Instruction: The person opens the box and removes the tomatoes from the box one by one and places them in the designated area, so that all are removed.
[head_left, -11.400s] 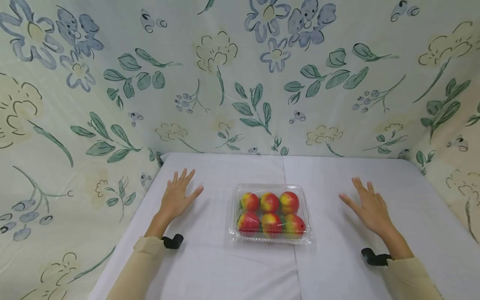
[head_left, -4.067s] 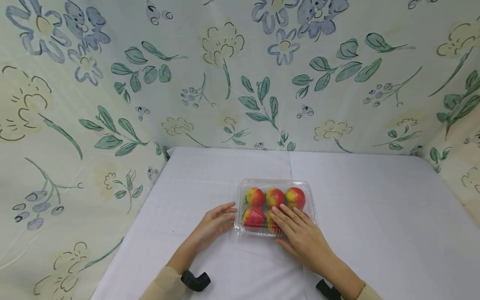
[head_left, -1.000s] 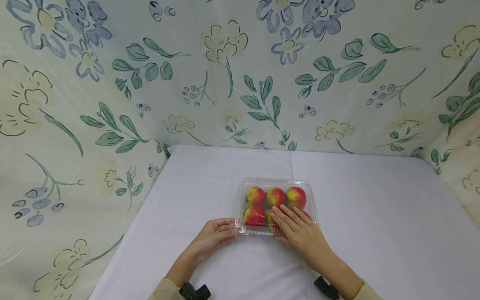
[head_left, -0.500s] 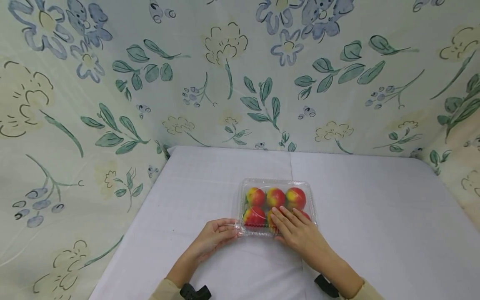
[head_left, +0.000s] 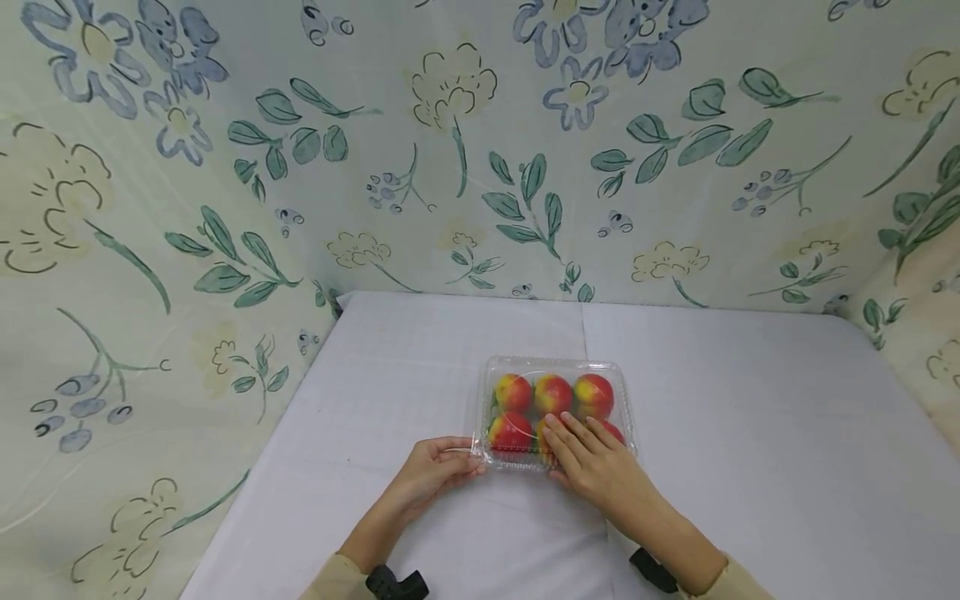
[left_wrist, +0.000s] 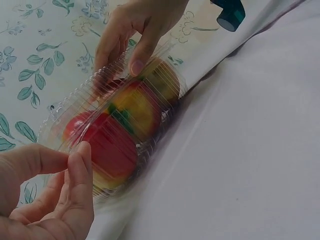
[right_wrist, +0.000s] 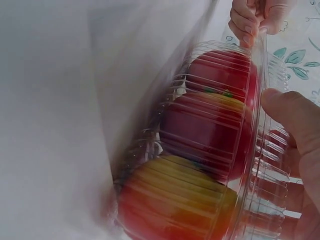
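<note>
A clear plastic clamshell container (head_left: pixel 555 363) lies on the white-covered table, its lid down over several red-and-yellow fruits (head_left: pixel 513 432) that look like mangoes or peaches. At its front left corner, my left hand (head_left: pixel 429 479) pinches the rim between thumb and fingertips; the left wrist view shows this thumb-and-finger grip (left_wrist: pixel 50 195). My right hand (head_left: pixel 603 471) rests on the lid's front right part with fingers straight, covering some fruit. In the right wrist view, the right thumb (right_wrist: pixel 287 112) touches the container's front rim.
White cloth (head_left: pixel 750 400) covers the table around the container. Behind and to the sides hangs a flower-patterned curtain (head_left: pixel 300 208). Black wrist devices (head_left: pixel 397 583) sit at both of the person's wrists.
Both hands were apart from the container at first, then came to it. Since about four seconds ago the left hand has taken the front left corner; the right hand has stayed on the lid.
</note>
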